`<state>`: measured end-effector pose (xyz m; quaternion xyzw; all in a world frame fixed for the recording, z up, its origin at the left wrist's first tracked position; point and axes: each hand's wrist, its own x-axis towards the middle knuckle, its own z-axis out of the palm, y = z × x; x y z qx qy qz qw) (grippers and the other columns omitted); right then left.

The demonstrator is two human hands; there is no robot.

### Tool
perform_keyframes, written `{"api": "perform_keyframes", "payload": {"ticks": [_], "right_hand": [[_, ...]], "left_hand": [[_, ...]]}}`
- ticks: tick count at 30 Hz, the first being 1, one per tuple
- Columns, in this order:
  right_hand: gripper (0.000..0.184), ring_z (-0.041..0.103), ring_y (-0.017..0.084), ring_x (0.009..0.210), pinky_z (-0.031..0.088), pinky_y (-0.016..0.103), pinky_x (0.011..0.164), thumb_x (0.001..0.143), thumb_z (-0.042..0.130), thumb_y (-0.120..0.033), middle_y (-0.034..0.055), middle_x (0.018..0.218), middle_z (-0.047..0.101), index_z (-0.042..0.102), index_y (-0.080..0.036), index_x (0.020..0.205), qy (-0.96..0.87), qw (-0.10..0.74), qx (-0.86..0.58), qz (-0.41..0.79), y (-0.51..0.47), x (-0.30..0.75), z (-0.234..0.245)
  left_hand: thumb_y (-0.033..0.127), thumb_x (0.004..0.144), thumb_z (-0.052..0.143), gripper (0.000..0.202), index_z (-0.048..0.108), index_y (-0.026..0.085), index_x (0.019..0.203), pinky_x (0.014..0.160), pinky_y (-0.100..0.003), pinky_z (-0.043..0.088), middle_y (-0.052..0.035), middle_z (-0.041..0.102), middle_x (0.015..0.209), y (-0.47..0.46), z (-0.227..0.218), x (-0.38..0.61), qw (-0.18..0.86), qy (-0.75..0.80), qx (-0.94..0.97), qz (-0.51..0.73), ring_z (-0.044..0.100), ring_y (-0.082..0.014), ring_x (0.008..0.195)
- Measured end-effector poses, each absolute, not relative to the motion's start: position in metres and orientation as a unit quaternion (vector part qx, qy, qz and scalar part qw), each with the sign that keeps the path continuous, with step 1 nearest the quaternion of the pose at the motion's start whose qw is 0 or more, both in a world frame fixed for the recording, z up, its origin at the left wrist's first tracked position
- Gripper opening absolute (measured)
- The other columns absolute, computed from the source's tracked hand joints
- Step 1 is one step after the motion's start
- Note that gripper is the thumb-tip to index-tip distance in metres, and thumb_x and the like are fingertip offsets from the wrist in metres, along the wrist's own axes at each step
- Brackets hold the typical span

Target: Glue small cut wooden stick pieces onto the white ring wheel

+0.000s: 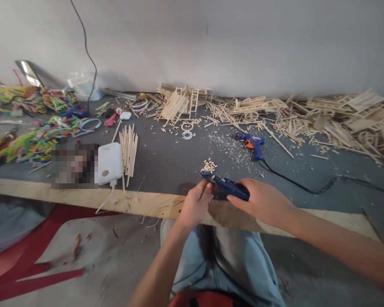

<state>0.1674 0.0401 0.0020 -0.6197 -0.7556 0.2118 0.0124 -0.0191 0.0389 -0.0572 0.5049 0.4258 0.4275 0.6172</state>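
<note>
Low over the table's front edge, my right hand [264, 200] is wrapped round the handles of a dark blue hand cutter [228, 187], its head pointing left. At that head my left hand [195, 204] is closed, thumb and fingers pinched together; what sits between them is hidden. Just beyond the cutter's head lies a small heap of short cut wood pieces [209, 165]. A row of long thin wooden sticks [128, 151] rests on the table to the left of my hands.
Behind the right hand lies a blue glue gun [256, 145], its black cable [294, 184] running right. Wooden stick structures [176, 104] and loose sticks line the wall. Left are a white power bank [109, 162] and colourful pipe cleaners [35, 136]. Two small rings [187, 135] lie mid-table.
</note>
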Motion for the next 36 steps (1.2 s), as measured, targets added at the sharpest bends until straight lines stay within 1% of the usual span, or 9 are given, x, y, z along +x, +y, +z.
{"api": "perform_keyframes", "payload": {"ticks": [3, 6, 8, 13, 18, 25, 28, 32, 36], "right_hand": [[0.035, 0.063, 0.024, 0.077, 0.041, 0.033, 0.063, 0.083, 0.052, -0.051, 0.0085, 0.086, 0.068, 0.062, -0.018, 0.09, -0.758, 0.012, -0.618, 0.209, 0.039, 0.168, 0.003], [0.036, 0.063, 0.025, 0.078, 0.041, 0.033, 0.063, 0.084, 0.051, -0.052, 0.0089, 0.086, 0.068, 0.062, -0.018, 0.09, -0.759, 0.01, -0.618, 0.206, 0.04, 0.167, 0.003], [0.036, 0.063, 0.024, 0.074, 0.04, 0.032, 0.061, 0.084, 0.051, -0.052, 0.0086, 0.083, 0.069, 0.062, -0.018, 0.087, -0.758, 0.007, -0.619, 0.206, 0.041, 0.166, 0.003], [0.033, 0.061, 0.02, 0.064, 0.034, 0.029, 0.053, 0.084, 0.051, -0.05, 0.0074, 0.074, 0.068, 0.061, -0.019, 0.075, -0.754, -0.008, -0.621, 0.212, 0.046, 0.163, 0.004], [0.036, 0.056, 0.017, 0.053, 0.029, 0.027, 0.048, 0.085, 0.049, -0.048, 0.0055, 0.063, 0.066, 0.062, -0.02, 0.068, -0.74, -0.027, -0.63, 0.233, 0.049, 0.163, 0.003], [0.038, 0.058, 0.017, 0.054, 0.029, 0.027, 0.049, 0.086, 0.047, -0.048, 0.0056, 0.063, 0.068, 0.065, -0.021, 0.068, -0.741, -0.031, -0.623, 0.249, 0.05, 0.167, 0.0], [0.041, 0.058, 0.018, 0.054, 0.029, 0.028, 0.049, 0.087, 0.045, -0.051, 0.0058, 0.062, 0.067, 0.065, -0.021, 0.067, -0.743, -0.037, -0.622, 0.245, 0.051, 0.168, -0.002], [0.044, 0.061, 0.021, 0.059, 0.028, 0.028, 0.05, 0.087, 0.042, -0.055, 0.0064, 0.063, 0.067, 0.065, -0.021, 0.071, -0.74, -0.054, -0.639, 0.205, 0.053, 0.172, -0.008], [0.044, 0.061, 0.022, 0.058, 0.028, 0.028, 0.049, 0.086, 0.043, -0.056, 0.0064, 0.061, 0.066, 0.063, -0.021, 0.068, -0.728, -0.081, -0.651, 0.2, 0.054, 0.179, -0.01]], "left_hand": [[0.062, 0.083, 0.048, 0.045, 0.045, 0.018, 0.075, 0.049, -0.024, 0.028, 0.0025, 0.037, 0.066, 0.038, -0.055, -0.019, 0.624, 0.433, 0.495, 0.423, 0.028, -0.0092, 0.053], [0.061, 0.084, 0.047, 0.043, 0.046, 0.019, 0.074, 0.049, -0.024, 0.028, 0.002, 0.038, 0.066, 0.038, -0.055, -0.019, 0.615, 0.438, 0.504, 0.42, 0.028, -0.0097, 0.053], [0.06, 0.085, 0.046, 0.042, 0.046, 0.019, 0.075, 0.048, -0.024, 0.028, 0.0018, 0.038, 0.065, 0.039, -0.057, -0.02, 0.61, 0.437, 0.507, 0.424, 0.029, -0.0099, 0.053], [0.058, 0.087, 0.044, 0.042, 0.045, 0.019, 0.073, 0.047, -0.024, 0.027, 0.0039, 0.033, 0.059, 0.04, -0.059, -0.021, 0.595, 0.447, 0.52, 0.419, 0.028, -0.01, 0.051], [0.057, 0.089, 0.04, 0.042, 0.042, 0.02, 0.069, 0.049, -0.024, 0.028, 0.0043, 0.034, 0.056, 0.041, -0.052, -0.022, 0.575, 0.476, 0.541, 0.389, 0.031, -0.0108, 0.051], [0.057, 0.088, 0.041, 0.041, 0.045, 0.019, 0.072, 0.049, -0.024, 0.027, 0.0043, 0.035, 0.055, 0.041, -0.049, -0.019, 0.581, 0.492, 0.534, 0.368, 0.033, -0.0112, 0.051], [0.058, 0.087, 0.042, 0.043, 0.045, 0.019, 0.069, 0.05, -0.024, 0.027, 0.0042, 0.035, 0.055, 0.041, -0.049, -0.019, 0.576, 0.495, 0.533, 0.373, 0.033, -0.0108, 0.052], [0.058, 0.087, 0.042, 0.043, 0.052, 0.017, 0.078, 0.048, -0.024, 0.024, 0.0053, 0.033, 0.054, 0.041, -0.048, -0.021, 0.594, 0.496, 0.508, 0.378, 0.03, -0.0101, 0.05], [0.054, 0.088, 0.042, 0.039, 0.052, 0.017, 0.081, 0.048, -0.023, 0.023, 0.0062, 0.032, 0.054, 0.041, -0.047, -0.022, 0.601, 0.502, 0.5, 0.368, 0.03, -0.0094, 0.05]]}}
